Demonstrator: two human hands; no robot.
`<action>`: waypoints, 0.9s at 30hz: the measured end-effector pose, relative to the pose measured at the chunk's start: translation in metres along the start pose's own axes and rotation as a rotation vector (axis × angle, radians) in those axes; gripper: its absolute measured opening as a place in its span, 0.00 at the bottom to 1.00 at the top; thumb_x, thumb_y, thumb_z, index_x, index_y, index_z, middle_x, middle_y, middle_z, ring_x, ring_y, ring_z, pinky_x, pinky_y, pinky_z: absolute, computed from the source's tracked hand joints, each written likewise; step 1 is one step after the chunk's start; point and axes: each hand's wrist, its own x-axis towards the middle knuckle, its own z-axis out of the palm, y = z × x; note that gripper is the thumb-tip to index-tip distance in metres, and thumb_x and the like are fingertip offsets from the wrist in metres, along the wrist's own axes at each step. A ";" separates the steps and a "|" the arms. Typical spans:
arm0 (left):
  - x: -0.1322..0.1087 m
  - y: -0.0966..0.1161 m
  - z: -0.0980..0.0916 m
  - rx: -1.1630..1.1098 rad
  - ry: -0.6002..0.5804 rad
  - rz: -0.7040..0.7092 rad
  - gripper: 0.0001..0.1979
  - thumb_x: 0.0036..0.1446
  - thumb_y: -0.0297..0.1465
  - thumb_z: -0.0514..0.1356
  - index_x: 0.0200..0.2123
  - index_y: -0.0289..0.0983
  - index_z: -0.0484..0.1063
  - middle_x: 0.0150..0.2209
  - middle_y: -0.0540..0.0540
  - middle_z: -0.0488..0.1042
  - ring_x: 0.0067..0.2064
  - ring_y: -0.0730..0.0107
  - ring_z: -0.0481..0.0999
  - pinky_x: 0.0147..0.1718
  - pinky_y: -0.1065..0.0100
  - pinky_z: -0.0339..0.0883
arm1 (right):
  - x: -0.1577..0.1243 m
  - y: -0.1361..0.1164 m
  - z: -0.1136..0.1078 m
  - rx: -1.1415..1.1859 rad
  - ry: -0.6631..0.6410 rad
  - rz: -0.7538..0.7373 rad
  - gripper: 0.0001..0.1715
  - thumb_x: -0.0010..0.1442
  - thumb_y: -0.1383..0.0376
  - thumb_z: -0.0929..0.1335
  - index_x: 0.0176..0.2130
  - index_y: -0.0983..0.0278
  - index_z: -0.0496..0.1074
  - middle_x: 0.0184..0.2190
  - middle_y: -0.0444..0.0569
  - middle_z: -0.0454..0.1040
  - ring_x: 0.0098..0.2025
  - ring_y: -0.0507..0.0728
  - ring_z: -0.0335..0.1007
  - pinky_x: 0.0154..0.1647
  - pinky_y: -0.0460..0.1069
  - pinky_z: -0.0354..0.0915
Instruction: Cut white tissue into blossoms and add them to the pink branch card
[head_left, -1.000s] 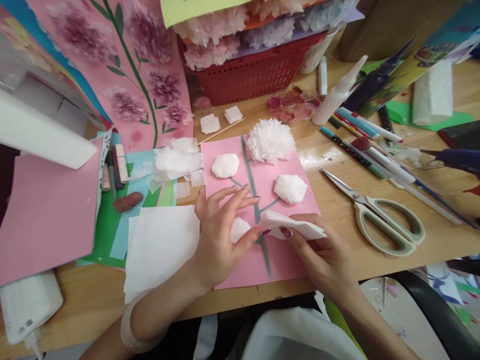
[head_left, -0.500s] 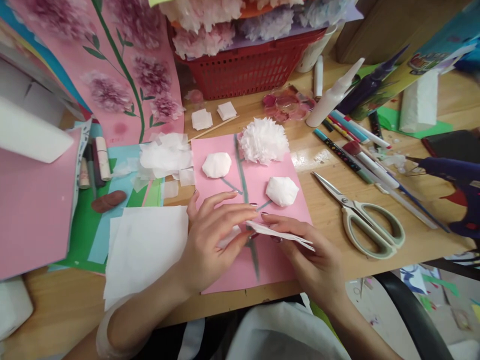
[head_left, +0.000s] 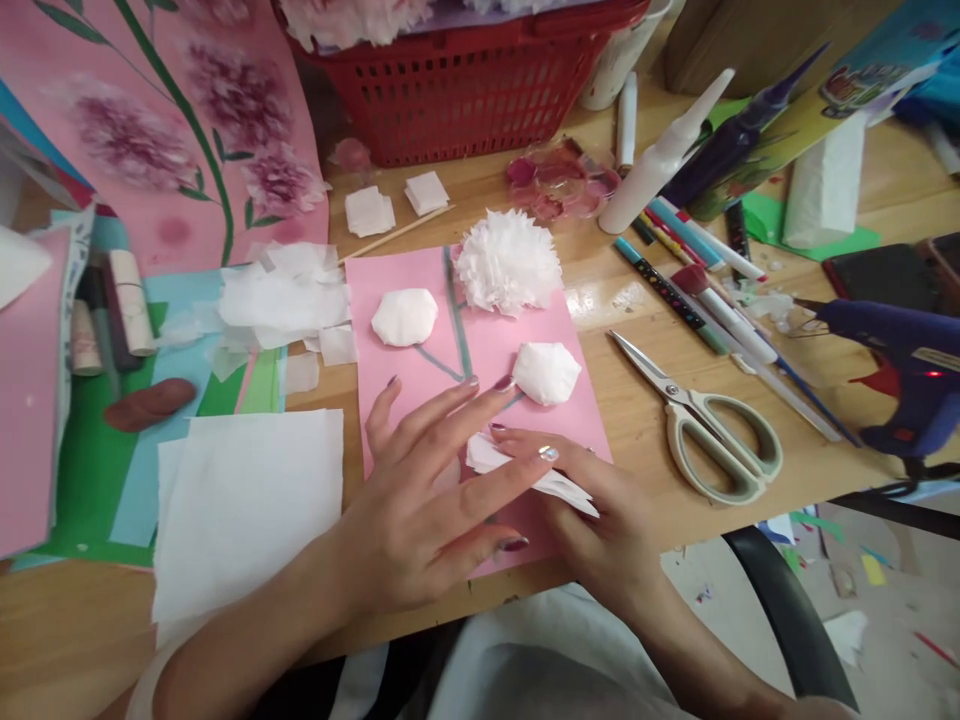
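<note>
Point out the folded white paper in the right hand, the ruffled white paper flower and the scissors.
Folded white paper (head_left: 566, 488): head view, on its layered right-hand end.
Ruffled white paper flower (head_left: 510, 263): head view, on the middle of its petals.
Scissors (head_left: 680, 398): head view, beside the pivot.

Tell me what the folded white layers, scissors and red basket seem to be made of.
Folded white layers: probably tissue paper, matte, going by the thin, soft-looking edges.
Scissors: shiny, metallic-looking blades, likely steel; pale, smooth handles, probably plastic.
Red basket: likely moulded plastic with a slight sheen, judging by the even slots in its wall.
</note>
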 end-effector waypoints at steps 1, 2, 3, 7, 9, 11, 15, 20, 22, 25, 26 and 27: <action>0.000 0.000 0.000 0.010 -0.005 -0.007 0.21 0.59 0.36 0.57 0.56 0.46 0.64 0.65 0.39 0.57 0.63 0.49 0.58 0.61 0.42 0.39 | 0.000 0.000 0.000 -0.004 -0.004 0.003 0.24 0.59 0.77 0.62 0.49 0.56 0.71 0.48 0.45 0.76 0.51 0.55 0.72 0.51 0.50 0.69; -0.001 -0.001 -0.001 0.023 -0.006 -0.015 0.22 0.59 0.36 0.57 0.57 0.47 0.63 0.66 0.40 0.55 0.64 0.49 0.57 0.61 0.42 0.39 | 0.000 0.000 0.000 -0.009 -0.006 0.006 0.24 0.59 0.77 0.62 0.49 0.56 0.71 0.48 0.44 0.76 0.51 0.54 0.72 0.51 0.50 0.69; -0.001 -0.001 -0.001 0.032 -0.003 -0.031 0.24 0.59 0.37 0.57 0.59 0.48 0.60 0.66 0.41 0.54 0.64 0.50 0.56 0.61 0.43 0.38 | 0.001 0.000 0.000 -0.010 -0.007 0.004 0.24 0.59 0.77 0.62 0.49 0.56 0.71 0.47 0.44 0.77 0.51 0.54 0.72 0.51 0.50 0.69; -0.004 0.002 -0.003 -0.029 0.006 -0.211 0.40 0.57 0.33 0.59 0.67 0.45 0.39 0.65 0.40 0.58 0.65 0.52 0.55 0.63 0.45 0.34 | 0.001 0.000 0.000 0.025 0.015 -0.022 0.22 0.60 0.77 0.61 0.47 0.58 0.72 0.46 0.46 0.78 0.50 0.55 0.73 0.51 0.51 0.69; -0.006 0.006 -0.003 -0.089 -0.043 -0.301 0.44 0.56 0.31 0.57 0.67 0.40 0.32 0.65 0.38 0.57 0.66 0.52 0.54 0.64 0.45 0.32 | 0.000 0.001 0.000 0.035 0.015 -0.026 0.20 0.61 0.76 0.61 0.47 0.59 0.72 0.46 0.48 0.77 0.50 0.55 0.73 0.51 0.52 0.70; -0.007 0.010 -0.003 -0.121 -0.129 -0.307 0.44 0.57 0.30 0.56 0.67 0.36 0.30 0.66 0.36 0.54 0.66 0.53 0.52 0.64 0.45 0.29 | 0.000 0.001 0.000 0.032 0.002 -0.017 0.18 0.61 0.74 0.63 0.47 0.59 0.72 0.46 0.49 0.77 0.50 0.56 0.73 0.51 0.53 0.70; -0.007 0.015 -0.001 -0.094 -0.178 -0.254 0.42 0.57 0.29 0.56 0.67 0.34 0.33 0.67 0.35 0.52 0.67 0.52 0.51 0.64 0.44 0.27 | 0.000 0.001 -0.001 0.023 -0.011 -0.008 0.18 0.61 0.73 0.64 0.48 0.59 0.71 0.47 0.49 0.77 0.50 0.57 0.73 0.51 0.53 0.70; -0.008 0.015 0.000 -0.083 -0.168 -0.252 0.42 0.57 0.29 0.55 0.67 0.37 0.33 0.66 0.37 0.53 0.67 0.52 0.50 0.63 0.43 0.29 | 0.000 0.001 -0.001 0.006 -0.006 -0.009 0.20 0.60 0.75 0.63 0.49 0.58 0.71 0.47 0.47 0.77 0.49 0.55 0.73 0.51 0.50 0.69; -0.008 0.016 0.000 -0.082 -0.153 -0.260 0.42 0.56 0.29 0.56 0.67 0.37 0.33 0.66 0.38 0.53 0.67 0.52 0.50 0.64 0.43 0.29 | 0.001 0.000 0.000 0.010 -0.006 -0.009 0.20 0.60 0.75 0.63 0.49 0.58 0.71 0.47 0.48 0.77 0.50 0.55 0.73 0.51 0.50 0.69; -0.008 0.016 0.000 -0.086 -0.156 -0.275 0.41 0.56 0.29 0.55 0.67 0.36 0.34 0.66 0.38 0.54 0.67 0.53 0.51 0.64 0.45 0.29 | 0.001 0.001 0.000 0.023 -0.005 -0.004 0.20 0.60 0.74 0.63 0.49 0.58 0.71 0.48 0.48 0.76 0.50 0.55 0.73 0.51 0.51 0.69; -0.008 0.016 0.000 -0.087 -0.164 -0.277 0.41 0.57 0.29 0.55 0.67 0.36 0.35 0.66 0.38 0.55 0.67 0.54 0.51 0.64 0.45 0.29 | 0.001 0.001 0.000 0.022 -0.007 -0.002 0.19 0.61 0.74 0.63 0.49 0.58 0.71 0.48 0.48 0.76 0.50 0.55 0.73 0.51 0.51 0.69; -0.008 0.016 0.000 -0.089 -0.171 -0.278 0.40 0.57 0.28 0.55 0.67 0.35 0.36 0.65 0.38 0.56 0.67 0.55 0.51 0.64 0.45 0.29 | 0.001 0.002 0.001 0.019 -0.009 0.000 0.19 0.61 0.74 0.63 0.49 0.59 0.71 0.48 0.48 0.76 0.50 0.55 0.73 0.51 0.51 0.69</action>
